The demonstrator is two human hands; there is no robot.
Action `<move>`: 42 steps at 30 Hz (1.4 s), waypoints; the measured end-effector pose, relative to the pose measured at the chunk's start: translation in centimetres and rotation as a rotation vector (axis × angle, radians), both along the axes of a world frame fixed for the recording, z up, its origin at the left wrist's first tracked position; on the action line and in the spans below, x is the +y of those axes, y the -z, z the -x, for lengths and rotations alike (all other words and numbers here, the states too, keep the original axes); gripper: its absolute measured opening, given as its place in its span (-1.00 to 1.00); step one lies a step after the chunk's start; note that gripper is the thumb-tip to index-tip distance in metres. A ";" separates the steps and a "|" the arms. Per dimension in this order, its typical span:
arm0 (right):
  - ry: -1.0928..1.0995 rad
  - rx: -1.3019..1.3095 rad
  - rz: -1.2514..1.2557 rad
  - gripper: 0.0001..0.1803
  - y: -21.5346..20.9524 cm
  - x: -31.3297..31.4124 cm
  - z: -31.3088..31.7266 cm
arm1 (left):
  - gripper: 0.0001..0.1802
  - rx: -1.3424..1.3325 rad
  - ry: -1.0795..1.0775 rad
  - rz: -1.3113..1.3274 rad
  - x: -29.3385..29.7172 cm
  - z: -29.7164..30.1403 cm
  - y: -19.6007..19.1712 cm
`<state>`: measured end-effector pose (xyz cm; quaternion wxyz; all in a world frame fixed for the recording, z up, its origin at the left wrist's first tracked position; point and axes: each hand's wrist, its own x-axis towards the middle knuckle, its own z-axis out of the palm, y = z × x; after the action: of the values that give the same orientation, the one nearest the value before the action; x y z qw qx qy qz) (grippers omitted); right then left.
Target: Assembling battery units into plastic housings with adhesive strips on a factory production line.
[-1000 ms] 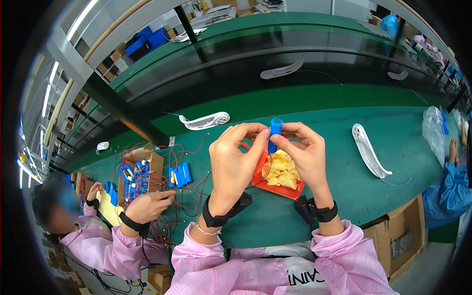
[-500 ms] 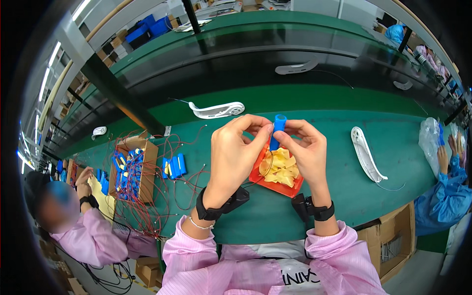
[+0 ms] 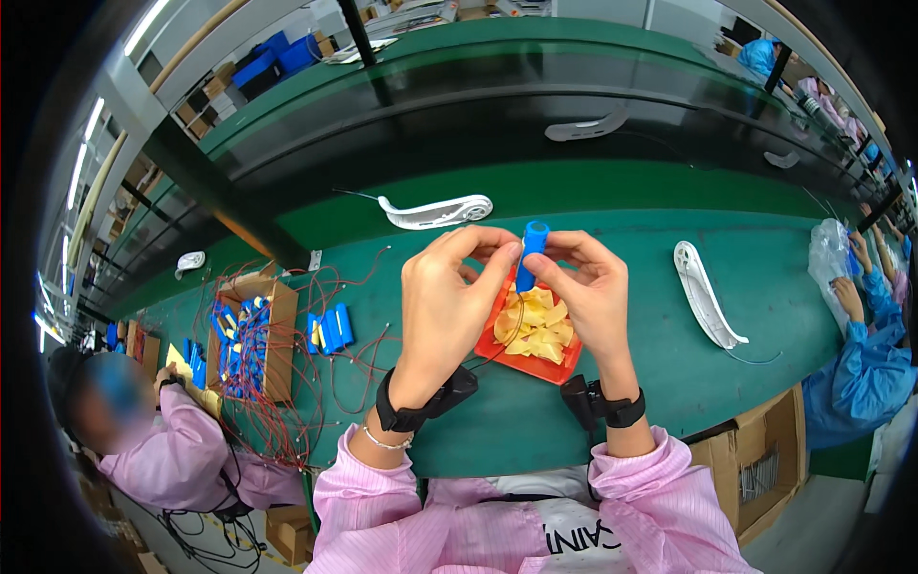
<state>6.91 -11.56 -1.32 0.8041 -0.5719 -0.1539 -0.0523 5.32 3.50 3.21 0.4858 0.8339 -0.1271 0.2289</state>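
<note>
The cell (image 3: 532,256), blue and round, is between the two hands, near upright, above the far end of the red tray (image 3: 532,366). The right hand (image 3: 595,297) has its thumb and fingers closed around the right side of it; the left hand (image 3: 448,301) pinches at its left edge, with thumb and forefinger together. Both look only a little open, just the cell's width. Whether a yellow piece is already fixed on the cell, I cannot tell, because the fingers cover it.

The work on this cell seems to be in the middle: it is held, not yet laid down. Many yellow pieces (image 3: 537,335) remain in the tray. On the counter (image 3: 681,387), a small group of packs (image 3: 332,330), blue with some yellow, lies beside the box (image 3: 283,344), which holds many more; which of these are finished is not clear.
</note>
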 end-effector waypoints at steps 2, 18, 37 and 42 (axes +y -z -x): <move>-0.001 -0.007 -0.009 -0.71 0.3 -0.2 -0.1 | -0.84 0.074 -0.007 0.042 -0.2 0.0 0.1; 0.191 -0.199 0.198 -0.66 -0.1 -0.5 1.3 | -0.94 0.121 0.005 0.046 0.0 -0.5 1.5; 0.022 -0.028 -0.315 -0.77 0.5 0.3 0.4 | -0.85 0.254 0.371 0.746 -0.8 -0.3 1.3; 0.117 0.008 -0.678 -0.51 -1.1 -6.2 -2.2 | -0.87 0.209 0.274 0.467 -0.8 -0.7 1.3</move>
<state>9.07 -17.73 -0.23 0.9446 -0.2803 -0.0915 -0.1442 6.04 2.74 1.95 0.7017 0.6935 -0.1316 0.0973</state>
